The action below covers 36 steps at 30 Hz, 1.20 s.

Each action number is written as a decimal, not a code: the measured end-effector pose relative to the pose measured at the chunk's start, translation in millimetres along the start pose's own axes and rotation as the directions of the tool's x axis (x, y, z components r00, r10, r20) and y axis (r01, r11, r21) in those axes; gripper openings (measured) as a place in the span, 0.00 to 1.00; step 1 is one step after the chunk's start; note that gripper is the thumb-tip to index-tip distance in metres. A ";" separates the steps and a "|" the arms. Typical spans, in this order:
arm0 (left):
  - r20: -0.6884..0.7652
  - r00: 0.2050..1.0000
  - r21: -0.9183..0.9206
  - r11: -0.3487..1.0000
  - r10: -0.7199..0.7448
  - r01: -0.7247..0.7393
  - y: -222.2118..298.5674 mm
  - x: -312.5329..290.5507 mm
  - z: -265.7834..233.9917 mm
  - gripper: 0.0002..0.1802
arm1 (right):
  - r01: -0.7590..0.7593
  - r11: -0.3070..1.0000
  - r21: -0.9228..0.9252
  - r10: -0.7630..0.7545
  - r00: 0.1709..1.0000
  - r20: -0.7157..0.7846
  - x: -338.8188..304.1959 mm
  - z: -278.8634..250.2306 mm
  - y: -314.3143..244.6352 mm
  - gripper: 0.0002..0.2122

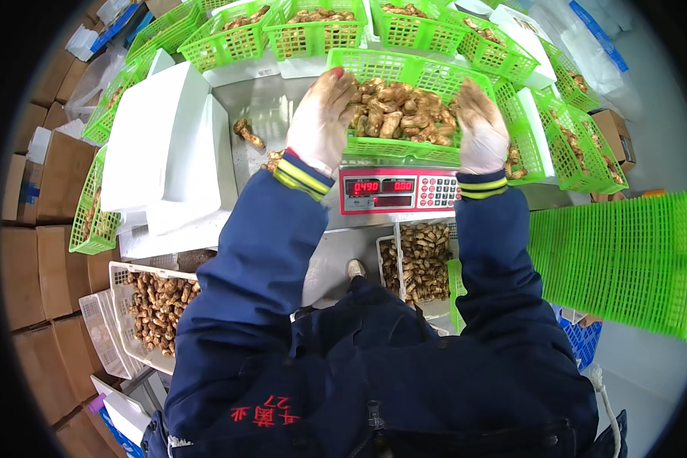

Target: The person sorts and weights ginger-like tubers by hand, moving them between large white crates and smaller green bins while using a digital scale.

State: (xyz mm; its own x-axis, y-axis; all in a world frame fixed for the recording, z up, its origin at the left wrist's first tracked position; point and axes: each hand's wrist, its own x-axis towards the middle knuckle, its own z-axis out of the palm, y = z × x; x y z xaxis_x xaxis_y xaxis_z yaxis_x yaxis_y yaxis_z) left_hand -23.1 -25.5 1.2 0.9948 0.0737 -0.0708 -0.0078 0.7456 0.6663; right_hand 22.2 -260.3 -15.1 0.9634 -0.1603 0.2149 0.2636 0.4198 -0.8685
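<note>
Across the upper half of the frame extends a grey metal tabletop (266, 103), which carries the other equipment at that level. At the right edge, a stack of bright green mesh sheets or trays (614, 259) projects toward the lower right. White boxes (156, 137) occupy the upper left of the tabletop, and at the lower left a white crate (117, 290) contains many small brown pieces. At the upper centre, the green basket (401, 150), rectangular with slotted walls, is located directly beyond the front panel of the scale (401, 191); the contact between them is hidden. The panel is red and silver, with lit red digits and a keypad at its right. The left hand (320, 122) is positioned at the basket's left end and the right hand (481, 126) at its right end. Both are in pale, brown-stained gloves, fingers extended; whether either grips the rim cannot be determined. Between the hands, brown mushrooms (404, 111) fill the basket in a heap. One loose mushroom (249, 134) lies on the tabletop, left of the left hand.
</note>
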 end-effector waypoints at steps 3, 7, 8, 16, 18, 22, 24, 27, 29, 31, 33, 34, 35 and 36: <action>0.000 0.997 -0.070 0.995 -0.078 0.077 7.8 -44.4 -44.7 0.23 | -0.040 0.996 -0.075 0.034 0.996 -0.081 -28.1 19.5 -15.3 0.13; -0.084 0.975 -0.070 0.977 -0.207 0.202 18.3 -143.6 -129.6 0.22 | -0.342 0.940 -0.008 0.328 0.896 0.298 -91.6 86.4 10.9 0.11; -0.156 0.951 -0.125 0.960 -0.268 0.250 14.8 -169.7 -146.6 0.22 | -0.485 0.875 0.010 0.437 0.797 0.418 -109.9 99.6 29.8 0.13; -0.318 0.935 -0.321 0.910 0.158 -0.264 48.4 -313.9 -219.1 0.29 | -0.995 -0.043 0.091 0.515 0.056 0.855 -309.0 276.0 122.3 0.43; -0.427 0.903 -0.331 0.920 0.051 -0.209 59.2 -331.8 -230.0 0.29 | -0.998 -0.069 0.011 0.606 -0.033 0.795 -364.4 300.9 133.8 0.43; -0.582 0.813 -0.414 0.861 0.000 -0.296 77.9 -382.6 -277.1 0.30 | -0.974 0.023 -0.224 0.664 -0.153 0.732 -440.4 350.1 162.6 0.42; -0.591 0.806 -0.516 0.780 -0.024 -0.355 86.9 -401.3 -294.7 0.28 | -0.958 0.022 -0.286 0.698 -0.190 0.690 -470.1 368.9 177.9 0.40; -0.575 0.818 -0.433 0.845 0.009 -0.314 93.6 -424.3 -320.6 0.24 | -0.906 0.210 -0.369 0.692 -0.128 0.710 -485.1 387.7 210.6 0.30; -0.589 0.808 -0.338 0.916 -0.028 -0.214 97.8 -444.6 -325.2 0.22 | -0.739 0.511 -0.439 0.705 0.067 0.706 -479.5 394.4 236.2 0.25; -0.606 0.791 -0.352 0.921 -0.089 -0.166 96.1 -466.9 -329.4 0.19 | -0.437 0.612 -0.659 0.769 0.132 0.626 -468.5 397.7 249.4 0.23; -0.539 0.833 -0.472 0.863 -0.123 -0.178 86.7 -493.0 -336.8 0.18 | -0.108 0.664 -0.740 0.747 0.059 0.662 -469.1 387.7 265.8 0.22; -0.517 0.848 -0.486 0.856 -0.121 -0.174 84.8 -506.1 -340.1 0.17 | 0.035 0.681 -0.732 0.732 -0.025 0.681 -481.1 388.9 265.4 0.21; -0.525 0.838 -0.502 0.849 -0.145 -0.168 84.1 -516.2 -339.2 0.16 | 0.223 0.715 -0.662 0.697 -0.157 0.700 -490.9 390.0 264.9 0.21; -0.529 0.839 -0.505 0.843 -0.131 -0.187 78.8 -524.1 -340.5 0.16 | 0.388 0.741 -0.548 0.664 -0.294 0.688 -501.9 390.4 264.9 0.21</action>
State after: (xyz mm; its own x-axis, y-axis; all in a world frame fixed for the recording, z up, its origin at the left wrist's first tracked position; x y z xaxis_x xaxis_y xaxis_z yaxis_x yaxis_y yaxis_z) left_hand -579.8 220.1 -161.9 0.7815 0.3146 -0.5388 -0.2441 0.9489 0.2000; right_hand -372.3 280.2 -178.6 -0.0747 0.9402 -0.3324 0.5424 -0.2413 -0.8047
